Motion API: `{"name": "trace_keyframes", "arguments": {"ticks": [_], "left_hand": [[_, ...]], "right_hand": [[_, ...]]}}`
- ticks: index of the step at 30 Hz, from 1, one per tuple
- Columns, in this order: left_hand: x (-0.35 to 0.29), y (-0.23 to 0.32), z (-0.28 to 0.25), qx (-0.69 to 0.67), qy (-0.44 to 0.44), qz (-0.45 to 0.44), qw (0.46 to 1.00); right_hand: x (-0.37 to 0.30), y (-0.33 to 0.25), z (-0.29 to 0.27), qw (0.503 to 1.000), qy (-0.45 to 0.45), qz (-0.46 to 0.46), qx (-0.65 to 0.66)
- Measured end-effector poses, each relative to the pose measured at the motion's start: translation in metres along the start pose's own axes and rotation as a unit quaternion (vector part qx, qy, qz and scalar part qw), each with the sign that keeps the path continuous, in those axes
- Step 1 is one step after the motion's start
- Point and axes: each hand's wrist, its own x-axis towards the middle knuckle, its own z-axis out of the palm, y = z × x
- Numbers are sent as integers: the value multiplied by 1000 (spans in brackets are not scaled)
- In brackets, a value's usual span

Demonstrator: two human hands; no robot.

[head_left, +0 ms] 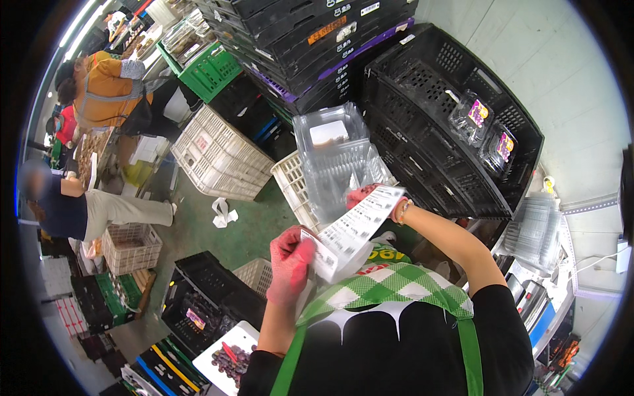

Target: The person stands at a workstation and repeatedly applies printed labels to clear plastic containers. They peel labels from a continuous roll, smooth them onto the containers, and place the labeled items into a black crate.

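Note:
A long white strip of printed labels stretches between my two hands in front of my chest. My left hand, in a red glove, is closed on the near left end of the strip. My right hand, also gloved in red, grips the far right end, its fingers partly hidden behind the paper. Just beyond the strip, clear plastic clamshell boxes are stacked on a white crate. Two filled packs of dark fruit with purple labels lie in a black crate at the far right.
Tall stacked black crates stand ahead. A white crate is tilted on the green floor. Grapes lie on a white tray at lower left, beside a black crate. More clear boxes stand right. People work at left.

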Motion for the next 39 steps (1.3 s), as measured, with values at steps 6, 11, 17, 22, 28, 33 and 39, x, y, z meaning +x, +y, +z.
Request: {"name": "trace_keyframes", "arguments": {"ticks": [6,11,17,22,28,33,39], "left_hand": [[10,16,2,-69,-175,-76,979],[4,22,-8,-108,-187,-208,954],[5,30,0,-75,-211,-145,964],[5,19,9,-73,-156,-57,983],[32,24,29,263,-41,-4,964],[64,17,62,246,-145,34,958],[78,36,141,140,-444,-63,883]], "right_hand": [[1,58,40,963,110,-56,238],[0,1,-9,998,57,20,17],[-2,-17,-21,984,73,161,-4],[1,-15,-22,955,282,39,-78],[-24,-50,-191,858,485,62,-160],[-117,-102,-302,895,376,180,157],[-178,-100,-296,876,410,214,139]]}}
